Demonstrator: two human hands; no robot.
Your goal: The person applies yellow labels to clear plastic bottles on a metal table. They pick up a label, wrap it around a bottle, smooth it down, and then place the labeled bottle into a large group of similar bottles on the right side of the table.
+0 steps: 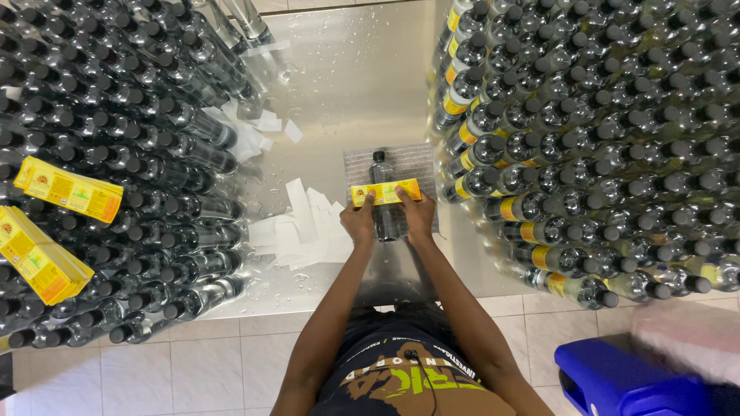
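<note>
Nearest me, my left hand (359,221) and right hand (418,213) sit close together, each pinching one end of the yellow label (385,192) across the bottle (381,196), which lies on a grey mat (354,166) on the worktop (347,85). I'd judge the label needs to stay level and taut, pressed from the middle outward so it wraps without creases. White paper strips (301,227) lie just left. Farther out, stacked bottles (586,131) crowd both sides. My fingertips hide the label ends, so I cannot tell if they have stuck.
</note>
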